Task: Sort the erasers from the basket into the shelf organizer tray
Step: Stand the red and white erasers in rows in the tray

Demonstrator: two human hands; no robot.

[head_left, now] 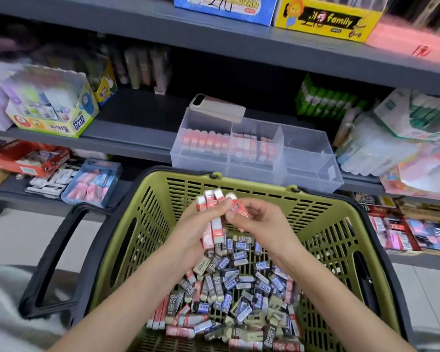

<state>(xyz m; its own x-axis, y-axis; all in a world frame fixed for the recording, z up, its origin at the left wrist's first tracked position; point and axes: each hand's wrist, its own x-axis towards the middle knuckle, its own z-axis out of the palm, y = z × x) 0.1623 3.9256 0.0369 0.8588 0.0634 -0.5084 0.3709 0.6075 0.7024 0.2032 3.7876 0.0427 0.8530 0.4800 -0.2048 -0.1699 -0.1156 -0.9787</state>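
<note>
A green basket (323,224) with black handles holds a heap of loose erasers (239,295) in red, blue and brown sleeves. Above the heap my left hand (201,224) grips a bundle of red-sleeved erasers (212,217), stacked side by side with white ends up. My right hand (259,222) pinches one more red eraser (243,210) against that bundle. Behind the basket, on the shelf, stands the clear organizer tray (308,153). Its left and middle compartments hold rows of red erasers (206,142); the right compartments look bare.
A phone (217,106) lies across the tray's back left corner. Boxes of glue (51,107) and stationery crowd the shelf to both sides. A lower shelf holds more eraser packs (92,184). Tiled floor shows left of the basket.
</note>
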